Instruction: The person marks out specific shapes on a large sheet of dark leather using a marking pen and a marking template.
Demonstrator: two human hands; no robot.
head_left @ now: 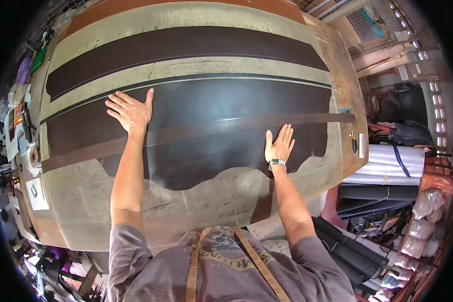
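Note:
A large dark brown sheet of what looks like leather [201, 163] lies on the worktable, its near edge wavy and irregular. Across it runs a long, narrow, straight brown strip [211, 128], perhaps a straightedge; its right end juts past the sheet. My left hand [131, 111] rests flat on the sheet beyond the strip, fingers spread and thumb out. Nearer to me, my right hand [280, 145] lies palm down on the sheet, fingertips close to the strip's near edge. Neither hand holds anything. A narrow dark band [211, 76] follows the sheet's far edge.
Farther back lies a long dark cut panel [186, 48] on the worktable [221, 206]. A small dark-handled tool [354, 144] and a white block [361, 146] sit at the right edge. Rolls of material [382, 166] stand to the right. A measuring tape [260, 264] hangs over my chest.

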